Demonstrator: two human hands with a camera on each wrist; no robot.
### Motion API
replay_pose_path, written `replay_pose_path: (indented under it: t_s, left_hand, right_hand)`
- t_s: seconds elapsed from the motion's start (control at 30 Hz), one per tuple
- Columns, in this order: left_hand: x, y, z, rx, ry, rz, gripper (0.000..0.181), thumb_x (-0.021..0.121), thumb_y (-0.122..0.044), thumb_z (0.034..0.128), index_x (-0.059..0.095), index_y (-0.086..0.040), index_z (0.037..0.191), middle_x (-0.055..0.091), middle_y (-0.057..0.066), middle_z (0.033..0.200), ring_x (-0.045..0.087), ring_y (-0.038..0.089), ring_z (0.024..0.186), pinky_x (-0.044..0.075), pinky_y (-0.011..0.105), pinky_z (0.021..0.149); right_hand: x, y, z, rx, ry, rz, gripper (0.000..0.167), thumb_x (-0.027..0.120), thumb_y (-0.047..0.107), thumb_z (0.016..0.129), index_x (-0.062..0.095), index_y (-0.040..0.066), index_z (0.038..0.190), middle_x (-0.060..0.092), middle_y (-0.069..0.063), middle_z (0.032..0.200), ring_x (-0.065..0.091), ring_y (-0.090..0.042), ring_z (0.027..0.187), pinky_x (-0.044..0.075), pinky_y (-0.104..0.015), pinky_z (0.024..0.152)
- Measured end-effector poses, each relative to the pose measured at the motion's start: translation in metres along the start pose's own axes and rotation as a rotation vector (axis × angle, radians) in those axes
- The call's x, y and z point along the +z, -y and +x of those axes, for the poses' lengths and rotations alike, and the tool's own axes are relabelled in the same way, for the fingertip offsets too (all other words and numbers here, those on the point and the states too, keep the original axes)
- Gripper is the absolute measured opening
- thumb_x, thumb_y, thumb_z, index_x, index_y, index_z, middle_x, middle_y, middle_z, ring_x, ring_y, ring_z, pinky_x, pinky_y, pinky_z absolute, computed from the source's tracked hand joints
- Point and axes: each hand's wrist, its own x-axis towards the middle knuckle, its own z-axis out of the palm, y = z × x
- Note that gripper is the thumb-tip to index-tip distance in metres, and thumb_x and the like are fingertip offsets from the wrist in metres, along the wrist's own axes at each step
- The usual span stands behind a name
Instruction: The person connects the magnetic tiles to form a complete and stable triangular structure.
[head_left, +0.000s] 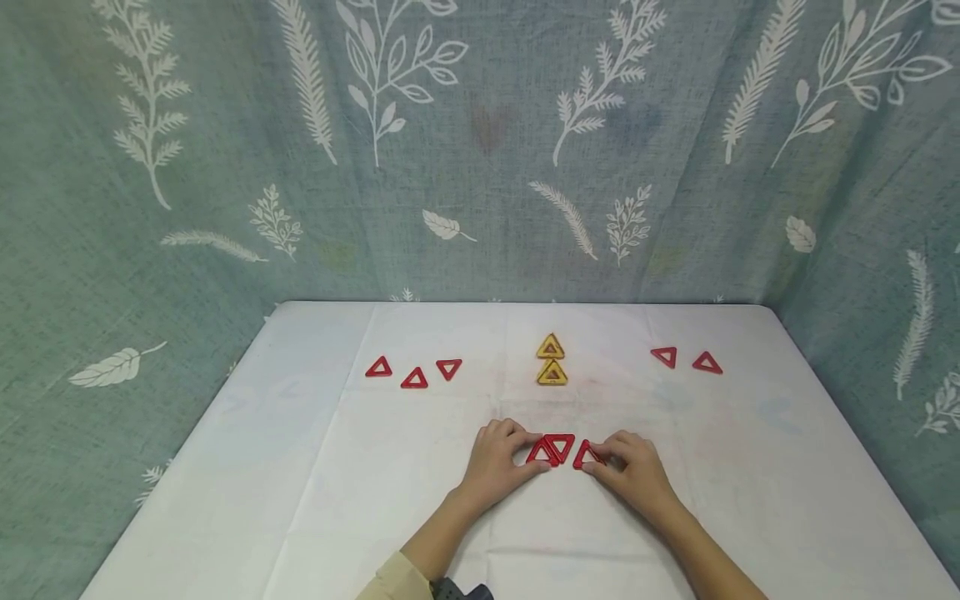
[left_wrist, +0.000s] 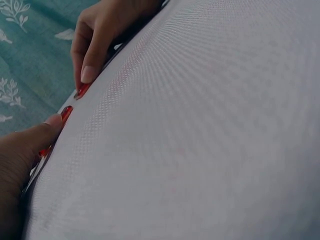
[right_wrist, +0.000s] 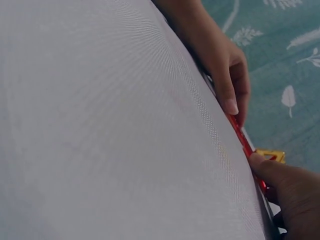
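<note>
A leaf-printed curtain (head_left: 487, 217) stands behind the white table (head_left: 360, 500). Between its side edges, the left hand (head_left: 497, 457) pinches a hollow red triangle (head_left: 543, 462) in thumb and fingers, an inverted red triangle (head_left: 559, 437) touching it. The right hand (head_left: 633, 468) pinches a third red triangle (head_left: 579, 456), just beside. Yellow triangles (head_left: 552, 382) lie nearer the far edge.

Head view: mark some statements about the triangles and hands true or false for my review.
1. The right hand holds a red triangle. True.
2. The left hand holds a yellow triangle. False: it holds a red one.
3. Two yellow triangles lie beyond the hands. True.
4. The loose group on the right has four triangles. False: it has two red triangles.
5. The loose group on the left has three red triangles. True.
</note>
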Motion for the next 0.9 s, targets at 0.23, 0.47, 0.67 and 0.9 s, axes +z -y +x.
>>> replay_pose_path:
  t_s: [0.23, 0.47, 0.67, 0.9]
  left_hand:
    - [-0.0016, -0.0006, -0.0009, 0.001, 0.003, 0.011, 0.041, 0.075, -0.044, 0.0753, 0.072, -0.021, 0.108, 0.057, -0.006, 0.091, 0.049, 0.011, 0.089, 0.038, 0.031, 0.081]
    - [-0.0009, -0.0005, -0.0006, 0.014, -0.005, 0.013, 0.040, 0.075, -0.045, 0.0755, 0.072, -0.021, 0.108, 0.056, -0.007, 0.091, 0.048, 0.011, 0.089, 0.038, 0.031, 0.081]
    - [0.0008, -0.0003, -0.0002, 0.010, -0.003, 0.017, 0.040, 0.075, -0.045, 0.0752, 0.072, -0.022, 0.108, 0.057, -0.007, 0.091, 0.048, 0.010, 0.088, 0.038, 0.030, 0.080]
    - [0.0006, -0.0014, -0.0003, 0.010, -0.001, 0.017, 0.040, 0.074, -0.045, 0.0760, 0.072, -0.021, 0.108, 0.056, -0.007, 0.091, 0.048, 0.011, 0.088, 0.037, 0.030, 0.080]
  right_hand:
    - [0.0077, 0.0008, -0.0004, -0.108, -0.066, -0.073, 0.029, 0.086, 0.023, 0.063, 0.076, 0.011, 0.087, 0.059, 0.011, 0.073, 0.043, -0.001, 0.067, 0.036, -0.028, 0.065]
    - [0.0084, 0.0035, -0.0001, -0.158, -0.102, -0.085, 0.029, 0.086, 0.022, 0.062, 0.076, 0.010, 0.086, 0.059, 0.010, 0.073, 0.042, -0.001, 0.066, 0.036, -0.026, 0.062]
    - [0.0072, 0.0046, 0.0003, -0.168, -0.095, -0.095, 0.030, 0.087, 0.023, 0.061, 0.076, 0.010, 0.085, 0.059, 0.009, 0.072, 0.042, -0.001, 0.066, 0.037, -0.025, 0.062]
    - [0.0074, 0.0044, -0.0004, -0.157, -0.086, -0.102, 0.031, 0.087, 0.025, 0.061, 0.076, 0.010, 0.086, 0.059, 0.010, 0.072, 0.043, -0.001, 0.066, 0.037, -0.026, 0.062]
